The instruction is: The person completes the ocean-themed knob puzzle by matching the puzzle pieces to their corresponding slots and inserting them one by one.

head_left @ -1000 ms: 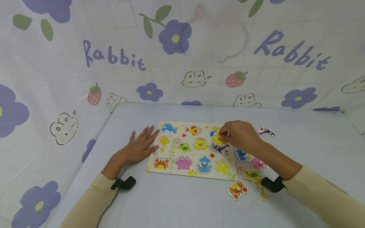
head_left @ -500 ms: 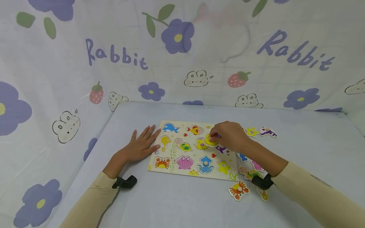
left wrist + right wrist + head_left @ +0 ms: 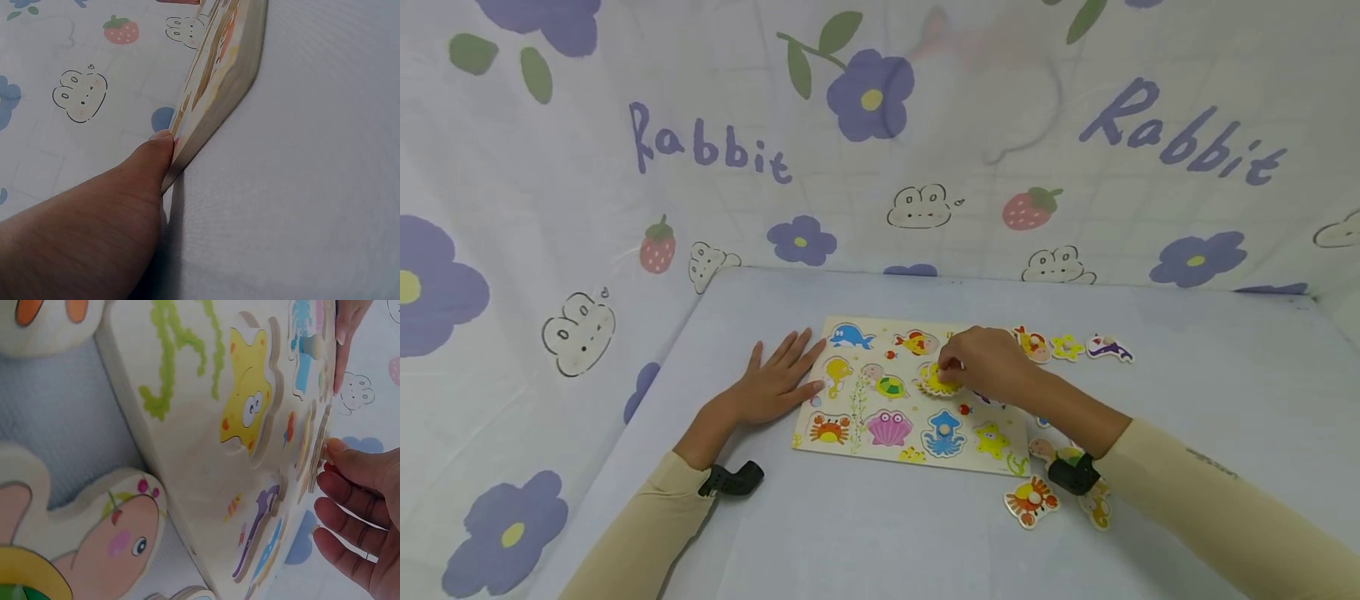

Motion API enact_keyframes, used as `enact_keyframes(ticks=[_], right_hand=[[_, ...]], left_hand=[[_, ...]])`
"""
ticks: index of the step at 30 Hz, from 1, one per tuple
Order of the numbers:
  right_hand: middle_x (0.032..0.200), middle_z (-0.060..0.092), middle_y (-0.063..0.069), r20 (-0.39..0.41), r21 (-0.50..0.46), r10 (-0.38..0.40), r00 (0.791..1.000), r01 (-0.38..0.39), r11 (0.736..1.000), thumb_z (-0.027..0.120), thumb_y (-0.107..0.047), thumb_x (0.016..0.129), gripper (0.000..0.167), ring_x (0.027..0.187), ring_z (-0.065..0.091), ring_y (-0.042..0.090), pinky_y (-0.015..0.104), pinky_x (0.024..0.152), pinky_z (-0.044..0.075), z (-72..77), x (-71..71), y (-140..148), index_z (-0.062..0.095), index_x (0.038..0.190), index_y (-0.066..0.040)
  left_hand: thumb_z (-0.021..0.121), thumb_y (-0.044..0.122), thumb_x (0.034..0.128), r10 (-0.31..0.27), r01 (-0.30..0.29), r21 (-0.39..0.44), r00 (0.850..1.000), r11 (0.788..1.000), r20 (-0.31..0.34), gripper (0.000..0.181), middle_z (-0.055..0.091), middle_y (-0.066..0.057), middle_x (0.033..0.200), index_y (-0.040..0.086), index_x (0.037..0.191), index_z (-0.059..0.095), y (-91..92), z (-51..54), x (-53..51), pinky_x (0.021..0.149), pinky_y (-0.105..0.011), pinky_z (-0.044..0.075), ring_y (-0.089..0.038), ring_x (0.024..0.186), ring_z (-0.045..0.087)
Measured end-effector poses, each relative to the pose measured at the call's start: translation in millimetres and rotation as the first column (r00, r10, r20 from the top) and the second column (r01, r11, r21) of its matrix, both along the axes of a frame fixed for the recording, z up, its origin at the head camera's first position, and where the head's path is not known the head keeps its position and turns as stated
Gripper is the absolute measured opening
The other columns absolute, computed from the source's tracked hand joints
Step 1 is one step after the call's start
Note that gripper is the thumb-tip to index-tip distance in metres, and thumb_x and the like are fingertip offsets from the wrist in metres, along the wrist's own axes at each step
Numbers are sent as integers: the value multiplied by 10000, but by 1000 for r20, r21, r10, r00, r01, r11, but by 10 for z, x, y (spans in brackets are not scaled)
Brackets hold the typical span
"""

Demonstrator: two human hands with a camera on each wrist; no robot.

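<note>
My right hand (image 3: 988, 362) pinches a yellow octopus puzzle piece (image 3: 934, 382) over the matching octopus picture in the right middle of the wooden puzzle board (image 3: 906, 402). In the right wrist view the octopus piece (image 3: 320, 450) appears edge-on between thumb and fingertips; whether it is seated cannot be told. My left hand (image 3: 778, 383) lies with fingers spread at the board's left edge, its thumb (image 3: 161, 147) touching the edge in the left wrist view. A blue squid piece (image 3: 943, 433) with a knob sits in its recess in the bottom row.
Loose knobbed pieces lie right of the board: a fish (image 3: 1032, 343), a yellow starfish (image 3: 1066, 347), a purple orca-like piece (image 3: 1108, 347), a turtle (image 3: 1047, 451), a crab (image 3: 1032, 502) and a seahorse (image 3: 1097, 507). My right forearm covers others.
My right hand has carried the octopus piece left from the board's upper right onto the octopus picture. The fish and starfish pieces have come into sight behind it. The left hand stays put.
</note>
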State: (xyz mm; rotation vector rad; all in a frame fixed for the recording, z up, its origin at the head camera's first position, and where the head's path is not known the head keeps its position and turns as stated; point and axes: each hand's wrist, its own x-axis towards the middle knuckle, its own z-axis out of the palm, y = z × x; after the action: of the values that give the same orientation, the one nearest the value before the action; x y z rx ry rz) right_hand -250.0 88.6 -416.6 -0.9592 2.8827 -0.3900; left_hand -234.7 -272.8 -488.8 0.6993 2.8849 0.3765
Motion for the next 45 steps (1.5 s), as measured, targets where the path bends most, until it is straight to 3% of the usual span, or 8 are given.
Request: enact_keyframes(ticks=[9, 16, 26, 35, 45], right_hand=[[843, 698, -92, 33, 15, -3, 999, 3, 1000, 795, -288, 904, 127, 735, 543, 123, 296, 690, 456, -94, -39, -53, 801, 980, -186], [815, 686, -87, 6, 46, 10, 1000, -10, 999, 802, -293, 897, 115, 742, 546, 131, 300, 705, 463, -147, -52, -91, 795, 947, -190], [838, 703, -78, 7, 34, 14, 1000, -14, 999, 797, -281, 902, 96, 736, 549, 130, 300, 700, 463, -151, -61, -110, 786, 935, -191], [842, 705, -68, 32, 45, 1, 1000, -2, 999, 789, -269, 909, 98, 739, 550, 134, 309, 709, 464, -151, -63, -141, 790, 949, -180], [827, 644, -63, 26, 45, 6, 1000, -7, 999, 768, -314, 927, 262, 751, 540, 137, 296, 666, 451, -109, -29, -97, 776, 1131, -150]], left_hand=[[389, 561, 1061, 4, -4, 1, 1000, 1000, 18, 748, -15, -88, 1709, 223, 1652, 80, 10, -23, 7, 1151, -702, -78, -332, 1565, -21], [417, 549, 1056, 0, 0, 17, 1000, 1000, 6, 756, 11, -117, 1707, 196, 1650, 111, 29, -19, 20, 1143, -716, -72, -353, 1562, -7], [441, 522, 1058, -3, 3, 13, 1000, 1000, 4, 750, 35, -137, 1703, 174, 1647, 134, 61, 63, 49, 1142, -727, -52, -371, 1559, 17], [440, 520, 1059, 1, -1, 21, 1000, 1000, 11, 748, 28, -129, 1704, 175, 1647, 131, 45, 42, 56, 1145, -719, -60, -361, 1561, 10], [434, 529, 1056, 7, -7, 11, 1000, 1000, -3, 754, 20, -120, 1706, 186, 1649, 120, 18, 33, 36, 1148, -713, -63, -352, 1563, 2]])
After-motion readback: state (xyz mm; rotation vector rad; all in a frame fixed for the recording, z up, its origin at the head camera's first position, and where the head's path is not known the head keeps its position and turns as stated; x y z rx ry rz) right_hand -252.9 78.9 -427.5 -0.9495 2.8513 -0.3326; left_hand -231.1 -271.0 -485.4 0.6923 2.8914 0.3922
